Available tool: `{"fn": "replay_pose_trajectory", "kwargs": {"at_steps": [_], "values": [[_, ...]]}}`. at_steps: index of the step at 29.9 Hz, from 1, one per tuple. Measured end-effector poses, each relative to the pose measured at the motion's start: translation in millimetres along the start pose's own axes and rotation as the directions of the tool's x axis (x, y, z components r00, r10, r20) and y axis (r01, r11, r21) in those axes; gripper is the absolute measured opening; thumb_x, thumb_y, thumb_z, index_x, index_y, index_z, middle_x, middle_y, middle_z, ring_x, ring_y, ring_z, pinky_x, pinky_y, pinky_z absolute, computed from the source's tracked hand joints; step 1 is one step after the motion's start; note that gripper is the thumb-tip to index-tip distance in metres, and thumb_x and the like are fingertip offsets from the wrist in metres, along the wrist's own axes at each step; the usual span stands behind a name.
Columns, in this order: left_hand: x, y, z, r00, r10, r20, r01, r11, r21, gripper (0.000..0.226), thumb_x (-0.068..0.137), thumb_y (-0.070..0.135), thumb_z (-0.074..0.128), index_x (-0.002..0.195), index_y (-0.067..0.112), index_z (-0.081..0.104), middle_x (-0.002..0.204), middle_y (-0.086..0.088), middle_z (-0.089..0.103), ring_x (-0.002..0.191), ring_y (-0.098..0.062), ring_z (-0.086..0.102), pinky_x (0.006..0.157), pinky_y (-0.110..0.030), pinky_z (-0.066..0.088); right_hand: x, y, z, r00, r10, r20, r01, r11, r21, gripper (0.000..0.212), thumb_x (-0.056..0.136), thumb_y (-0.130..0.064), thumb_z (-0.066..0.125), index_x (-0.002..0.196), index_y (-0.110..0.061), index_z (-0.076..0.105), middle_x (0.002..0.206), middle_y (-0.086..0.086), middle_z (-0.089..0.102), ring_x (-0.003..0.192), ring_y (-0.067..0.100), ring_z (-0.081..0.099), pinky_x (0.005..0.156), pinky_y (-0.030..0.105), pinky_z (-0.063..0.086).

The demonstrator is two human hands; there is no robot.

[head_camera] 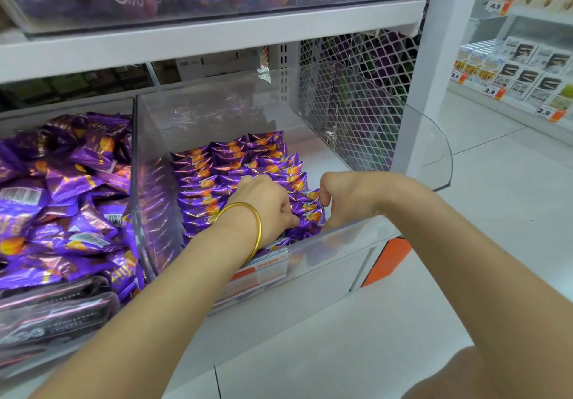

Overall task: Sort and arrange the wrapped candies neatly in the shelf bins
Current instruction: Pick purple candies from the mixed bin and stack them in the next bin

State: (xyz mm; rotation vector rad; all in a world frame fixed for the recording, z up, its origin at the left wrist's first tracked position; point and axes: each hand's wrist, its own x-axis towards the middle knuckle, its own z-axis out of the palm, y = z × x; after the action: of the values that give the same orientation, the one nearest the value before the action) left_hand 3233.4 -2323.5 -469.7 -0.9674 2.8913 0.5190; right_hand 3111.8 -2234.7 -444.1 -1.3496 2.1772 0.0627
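Purple wrapped candies with orange fruit prints [217, 178] stand in neat overlapping rows inside a clear plastic bin [350, 237] on the lower shelf. My left hand [266, 203], with a gold bangle on the wrist, reaches into the bin and its curled fingers grip the candies of the front right row [310, 212]. My right hand [344, 197] comes from the right, fingers curled down round the same row's right end. The fingertips of both hands are hidden among the wrappers.
A second bin on the left holds a loose heap of the same purple candies [62, 200]. A clear divider [139, 181] separates the two bins. White wire mesh [356, 94] closes the shelf's right side. Another shelf with price tags [511, 82] stands far right.
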Motion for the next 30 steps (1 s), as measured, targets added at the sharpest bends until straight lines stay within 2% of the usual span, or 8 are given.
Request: {"fn": "replay_pose_trajectory", "kwargs": {"at_steps": [3,6,10,14,17,23,27,30], "values": [[2.2,-2.4,1.5,1.000,0.013,-0.006,-0.013,1.000,0.009,0.024,0.084,0.037,0.064,0.072,0.017,0.068,0.097,-0.004,0.055,0.112,-0.028,0.041,0.097,-0.040,0.038,-3.2,-4.5,-1.7,0.999,0.033,-0.019,-0.033,0.999,-0.025,0.054,0.072,-0.031,0.079,0.111,-0.010,0.049,0.090,-0.002,0.056,0.085,0.021,0.056,0.066,0.027,0.047],[3.8,-4.0,2.5,1.000,0.019,-0.009,-0.019,1.000,0.003,0.024,0.084,0.038,0.065,0.074,0.017,0.070,0.098,-0.005,0.060,0.112,-0.027,0.043,0.099,-0.041,0.038,-3.3,-1.5,-3.9,0.999,0.035,0.001,-0.035,0.997,0.073,0.054,0.070,-0.026,0.081,0.111,-0.002,0.057,0.099,0.011,0.066,0.081,0.023,0.063,0.070,0.031,0.051],[3.5,-3.1,1.4,0.999,0.024,-0.022,-0.024,1.000,0.009,0.024,0.085,0.037,0.064,0.073,0.017,0.069,0.093,-0.004,0.057,0.109,-0.027,0.042,0.096,-0.040,0.039,-3.3,-3.2,-3.5,1.000,0.015,-0.003,-0.015,0.997,0.081,0.045,0.072,-0.021,0.080,0.106,0.002,0.061,0.094,0.015,0.066,0.062,0.016,0.055,0.053,0.024,0.043],[-7.7,-4.4,-6.7,0.989,0.089,-0.120,-0.089,0.996,0.009,0.022,0.087,0.036,0.060,0.082,0.020,0.073,0.094,-0.005,0.063,0.105,-0.026,0.045,0.093,-0.033,0.033,-6.6,-4.9,-6.6,0.988,0.012,-0.153,-0.007,0.999,0.032,0.039,0.073,-0.027,0.079,0.097,-0.006,0.056,0.084,0.006,0.058,0.074,0.022,0.053,0.059,0.029,0.044],[-34.9,-0.1,-22.6,0.935,0.198,-0.294,-0.235,0.967,-0.096,0.013,0.086,0.029,0.062,0.084,0.022,0.073,0.090,-0.004,0.066,0.098,-0.022,0.050,0.090,-0.029,0.031,-16.6,-9.0,-3.6,0.903,-0.001,-0.430,0.027,0.998,0.053,0.030,0.073,-0.031,0.076,0.077,-0.023,0.047,0.083,-0.004,0.059,0.083,0.021,0.058,0.074,0.036,0.050],[-123.4,-59.0,-70.7,0.740,0.082,-0.668,-0.329,0.910,-0.253,0.015,0.079,0.022,0.060,0.084,0.019,0.073,0.071,0.015,0.052,0.070,0.003,0.046,0.071,-0.009,0.036,-47.0,-100.9,4.2,0.568,-0.300,-0.767,0.545,0.835,0.077,0.015,0.080,-0.011,0.066,0.088,-0.021,0.057,0.081,-0.009,0.063,0.079,0.010,0.061,0.076,0.033,0.048],[-147.3,-123.9,-85.4,0.748,-0.132,-0.651,-0.051,0.966,-0.254,0.017,0.082,0.007,0.064,0.093,0.017,0.071,0.078,0.009,0.056,0.072,0.000,0.050,0.070,-0.005,0.035,-42.0,-164.9,11.2,0.459,-0.544,-0.702,0.658,0.739,-0.143,0.021,0.079,-0.007,0.062,0.096,-0.020,0.060,0.091,-0.004,0.064,0.085,0.016,0.060,0.079,0.038,0.048],[-153.8,-152.4,-80.1,0.802,-0.172,-0.571,0.024,0.966,-0.257,0.026,0.080,0.000,0.062,0.101,0.013,0.069,0.091,0.001,0.059,0.082,-0.011,0.055,0.080,-0.018,0.041,-21.6,-199.0,19.1,0.551,-0.648,-0.526,0.575,0.752,-0.323,0.024,0.084,-0.024,0.061,0.108,-0.024,0.057,0.107,-0.001,0.062,0.101,0.024,0.058,0.083,0.038,0.047]]}}
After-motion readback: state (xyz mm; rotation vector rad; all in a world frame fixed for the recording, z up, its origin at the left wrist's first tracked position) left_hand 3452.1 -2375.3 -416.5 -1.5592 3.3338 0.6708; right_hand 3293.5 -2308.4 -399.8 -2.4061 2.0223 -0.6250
